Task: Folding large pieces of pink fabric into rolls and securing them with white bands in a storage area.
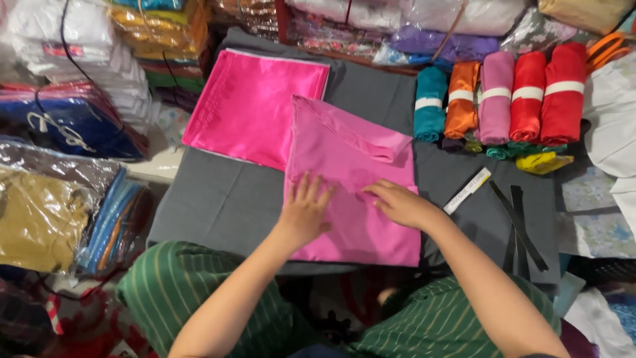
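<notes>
1. Stacks of wrapped cloth crowd the left side and the back, and I look down on a grey mat spread in the middle.
2. I see a folded pink cloth lying on the mat, near its front edge, with one corner turned over at the top right.
3. My left hand lies flat on the cloth's left part, fingers spread and pressing down; it grips nothing.
4. My right hand rests on the cloth just right of the left one, fingers stretched toward the middle, palm down; it clasps nothing either.
5. I note a brighter magenta cloth behind and to the left; the pink cloth overlaps its right edge.
6. Five rolled fabrics stand side by side at the back right: teal, orange, mauve and two red, each with a white band.
7. I see a white ruler lying slantwise just right of the pink cloth, and dark strips beyond it.
8. Green striped trousers cover my knees at the bottom.
</notes>
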